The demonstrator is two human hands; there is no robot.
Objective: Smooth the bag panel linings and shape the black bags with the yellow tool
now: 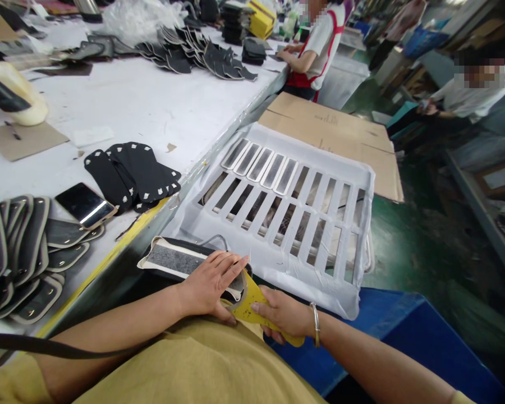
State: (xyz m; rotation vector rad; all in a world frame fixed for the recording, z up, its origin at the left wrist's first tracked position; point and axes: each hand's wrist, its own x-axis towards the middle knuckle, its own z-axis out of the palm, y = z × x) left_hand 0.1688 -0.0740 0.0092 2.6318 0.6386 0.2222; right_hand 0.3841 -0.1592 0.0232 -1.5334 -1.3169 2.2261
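Note:
A long grey felt-faced piece with a pale rim (172, 258) lies in front of my body. My left hand (212, 283) rests on its right end, fingers spread towards the right. My right hand (280, 314), with a bangle on the wrist, is wrapped round a yellow tool (252, 306). The tool's upper end touches the piece beside my left fingers; its working edge is partly hidden. Beyond my hands stands a slotted white frame (273, 264), with several grey strips with white rims (258, 163) in its back left slots.
On the white table (151, 106) lie a phone (85, 205), black pieces (141, 168), rimmed pieces (14, 247) and a yellow container (19, 95). Cardboard (328, 126) lies behind the frame. A blue bin (387, 325) stands at right. Two people work farther back.

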